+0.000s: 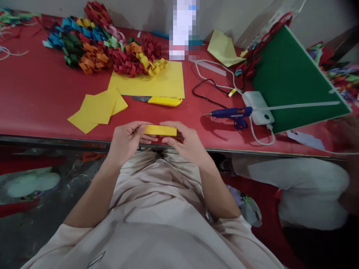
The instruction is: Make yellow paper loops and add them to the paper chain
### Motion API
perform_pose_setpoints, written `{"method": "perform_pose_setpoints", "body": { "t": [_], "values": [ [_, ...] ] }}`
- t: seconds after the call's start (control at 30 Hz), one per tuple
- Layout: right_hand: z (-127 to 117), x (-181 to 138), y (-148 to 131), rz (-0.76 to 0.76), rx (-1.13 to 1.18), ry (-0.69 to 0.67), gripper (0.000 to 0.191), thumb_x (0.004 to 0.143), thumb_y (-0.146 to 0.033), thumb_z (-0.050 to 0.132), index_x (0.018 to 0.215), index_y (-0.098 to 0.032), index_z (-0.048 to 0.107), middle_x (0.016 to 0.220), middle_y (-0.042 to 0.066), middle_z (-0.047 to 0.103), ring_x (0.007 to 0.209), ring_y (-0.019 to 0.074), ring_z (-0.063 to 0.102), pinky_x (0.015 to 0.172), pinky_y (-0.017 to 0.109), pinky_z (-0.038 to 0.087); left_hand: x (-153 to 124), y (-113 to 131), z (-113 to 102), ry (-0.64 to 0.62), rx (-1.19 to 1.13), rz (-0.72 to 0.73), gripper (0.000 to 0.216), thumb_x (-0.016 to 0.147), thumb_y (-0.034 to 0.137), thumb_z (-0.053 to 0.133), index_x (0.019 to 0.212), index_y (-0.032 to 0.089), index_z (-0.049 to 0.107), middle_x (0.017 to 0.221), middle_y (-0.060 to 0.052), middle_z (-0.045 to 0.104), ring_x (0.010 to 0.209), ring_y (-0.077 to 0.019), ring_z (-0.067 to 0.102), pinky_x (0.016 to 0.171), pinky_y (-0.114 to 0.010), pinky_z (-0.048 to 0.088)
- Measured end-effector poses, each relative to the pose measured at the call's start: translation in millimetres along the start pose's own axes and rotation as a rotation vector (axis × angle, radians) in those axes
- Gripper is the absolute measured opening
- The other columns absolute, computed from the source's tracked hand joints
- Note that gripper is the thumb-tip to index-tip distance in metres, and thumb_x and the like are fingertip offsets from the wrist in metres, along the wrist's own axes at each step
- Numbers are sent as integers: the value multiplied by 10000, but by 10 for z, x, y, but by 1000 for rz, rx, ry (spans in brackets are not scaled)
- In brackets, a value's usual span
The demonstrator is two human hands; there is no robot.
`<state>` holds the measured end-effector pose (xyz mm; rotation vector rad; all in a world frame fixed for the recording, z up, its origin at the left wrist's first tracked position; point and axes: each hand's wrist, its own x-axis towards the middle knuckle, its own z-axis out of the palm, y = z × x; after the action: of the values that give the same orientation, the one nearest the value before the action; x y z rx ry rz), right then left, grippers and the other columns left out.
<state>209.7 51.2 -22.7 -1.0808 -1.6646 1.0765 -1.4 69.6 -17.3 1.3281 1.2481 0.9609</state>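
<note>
A folded strip of yellow paper (160,130) is held level between my hands over the table's front edge. My left hand (131,136) pinches its left end between thumb and fingers. At the other end, my right hand (183,139) has its fingers and thumb closed round the strip. Just beyond lies a yellow utility knife (165,101), its blade end toward the left. Several yellow paper squares (98,108) overlap on the left, and a larger yellow sheet (146,84) lies behind the knife.
Paper chains in many colours (112,48) are heaped at the back left. A blue glue gun (230,114) with a glue stick rests on the right, by a white power strip (258,108), looping cords and a leaning green board (297,82). Another person's leg (291,175) is at right.
</note>
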Motion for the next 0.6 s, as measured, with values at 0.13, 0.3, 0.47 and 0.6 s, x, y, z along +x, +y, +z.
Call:
{"method": "perform_pose_setpoints", "body": {
  "t": [0.13, 0.3, 0.47, 0.6],
  "values": [
    [-33, 1, -14, -26, -63, 65, 307, 929, -334, 693, 1217, -229, 690, 1208, 78, 724, 1101, 213, 680, 966, 343, 540, -3, 46, 3, -42, 19, 45, 508, 888, 540, 703, 1239, 174, 704, 949, -88, 783, 733, -185, 758, 699, -267, 639],
    [-16, -8, -7, 89, 174, 29, 332, 906, -382, 706, 1176, -198, 651, 1138, 74, 710, 914, 162, 695, 843, 293, 579, -31, 57, -12, -78, 157, 201, 483, 794, 453, 820, 1190, 192, 733, 1126, -87, 763, 908, -188, 731, 799, -234, 596],
    [27, 6, -32, 102, 257, -3, 347, 926, -429, 680, 1185, -206, 621, 1040, 55, 703, 818, 136, 681, 791, 274, 581, -57, 39, 22, -60, 118, 203, 345, 865, 397, 754, 1144, 193, 747, 1150, -82, 759, 934, -180, 731, 819, -232, 593],
    [67, 38, -3, 114, 198, 99, 321, 919, -445, 684, 1131, -205, 658, 966, 39, 733, 725, 123, 693, 712, 254, 573, -54, 64, 58, -63, 72, 158, 349, 859, 385, 758, 1140, 179, 745, 1051, -79, 778, 875, -182, 751, 783, -238, 608]
  ]
}}
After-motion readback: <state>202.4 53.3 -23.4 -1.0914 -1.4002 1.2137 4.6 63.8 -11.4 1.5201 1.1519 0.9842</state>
